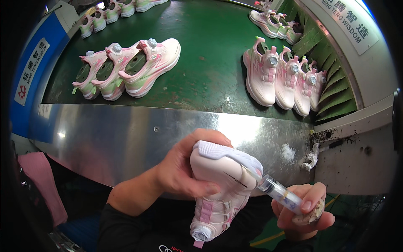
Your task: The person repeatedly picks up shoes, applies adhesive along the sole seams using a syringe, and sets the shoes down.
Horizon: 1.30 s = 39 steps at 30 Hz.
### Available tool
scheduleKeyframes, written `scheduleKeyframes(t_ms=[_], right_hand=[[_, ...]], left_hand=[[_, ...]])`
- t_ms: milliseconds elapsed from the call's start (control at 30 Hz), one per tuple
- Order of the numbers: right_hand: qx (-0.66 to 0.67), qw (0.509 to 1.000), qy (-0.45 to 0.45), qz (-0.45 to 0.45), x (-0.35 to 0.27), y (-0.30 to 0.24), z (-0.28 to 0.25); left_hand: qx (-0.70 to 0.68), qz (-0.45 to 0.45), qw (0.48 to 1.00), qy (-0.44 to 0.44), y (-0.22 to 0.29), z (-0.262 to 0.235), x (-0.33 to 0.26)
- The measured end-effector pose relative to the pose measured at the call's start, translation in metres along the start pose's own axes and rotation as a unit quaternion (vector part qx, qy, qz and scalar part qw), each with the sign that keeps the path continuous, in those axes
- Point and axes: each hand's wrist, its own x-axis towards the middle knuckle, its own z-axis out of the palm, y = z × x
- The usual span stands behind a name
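A pale pink sneaker (220, 178) with a white sole is held tilted in front of me, its toe up and its dial-lace end pointing down. My left hand (178, 170) is closed around it, thumb across the upper. In my right hand (308, 206) is a clear plastic syringe (280, 194), gripped between thumb and fingers. The syringe's front end meets the shoe's side, along the seam between upper and sole; the exact contact is too small to make out. A crumpled whitish wad (310, 216) is also tucked in the right hand's fingers.
Beyond a shiny metal ledge (105, 126) lies a green conveyor belt (201, 63). Similar shoes stand on it at left (147, 69) and right (262, 73), others farther back. Green strips (336, 84) line the right opening. Crumpled white tissue (311, 157) lies by the ledge's right end.
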Motion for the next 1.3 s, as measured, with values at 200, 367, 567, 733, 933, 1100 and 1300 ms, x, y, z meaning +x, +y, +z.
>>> scheduleKeyframes(t_ms=[200,367,567,733,933,1100,1300], right_hand=[[-0.026,0.998,0.064,0.016,-0.016,0.007,-0.005],[0.005,0.997,0.06,0.039,-0.031,0.02,-0.018],[0.131,0.984,0.097,0.071,-0.059,0.034,-0.027],[0.119,0.985,0.097,0.076,-0.069,0.044,-0.029],[0.094,0.989,0.077,0.079,-0.08,0.047,-0.031],[0.079,0.991,0.051,0.096,-0.096,0.044,-0.031],[0.078,0.99,0.057,0.104,-0.118,0.044,-0.026]], left_hand=[[-0.014,-0.01,1.0,0.004,-0.009,-0.012,0.006],[0.02,-0.049,0.994,0.094,-0.002,-0.008,0.009],[-0.058,-0.059,0.99,0.113,-0.011,-0.018,0.014],[-0.078,-0.104,0.984,0.12,-0.016,-0.031,0.012],[-0.087,-0.101,0.974,0.181,-0.02,-0.04,0.009],[-0.138,-0.115,0.975,0.128,-0.015,-0.047,0.006],[-0.177,-0.076,0.974,0.121,-0.025,-0.042,0.013]])
